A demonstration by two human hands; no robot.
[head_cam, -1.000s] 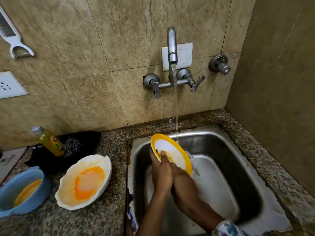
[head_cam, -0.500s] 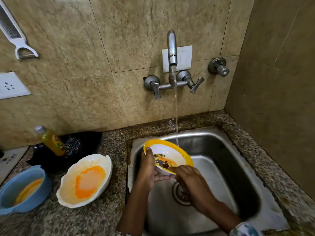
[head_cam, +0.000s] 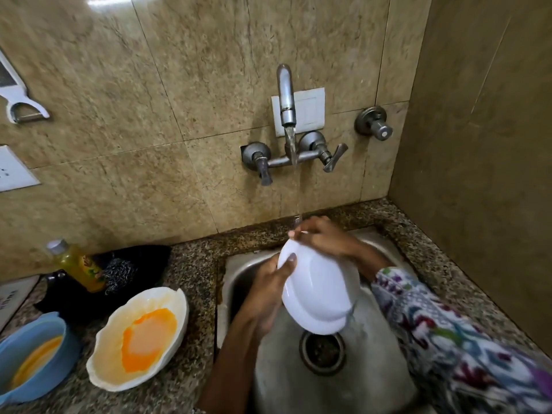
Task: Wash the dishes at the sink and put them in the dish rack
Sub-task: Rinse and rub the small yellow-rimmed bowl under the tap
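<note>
Over the steel sink (head_cam: 385, 380) I hold a bowl (head_cam: 319, 291) turned over, its plain white underside facing me. My left hand (head_cam: 265, 294) grips its left rim, thumb on the white back. My right hand (head_cam: 322, 237) holds the far rim, right under the stream from the tap (head_cam: 286, 97). A white scalloped bowl (head_cam: 140, 339) with orange residue and a blue bowl (head_cam: 33, 357) with orange residue sit on the counter at the left. No dish rack is in view.
A yellow bottle (head_cam: 77, 264) and a steel scrubber (head_cam: 119, 274) rest in a black holder (head_cam: 143, 258) behind the dirty bowls. The speckled granite counter (head_cam: 194, 264) surrounds the sink. The drain (head_cam: 322, 351) lies below the bowl. Walls close in at back and right.
The bowl was flipped from its yellow-rimmed inside facing up to its white underside facing me and raised toward the tap. My right hand moved from the near rim to the far rim.
</note>
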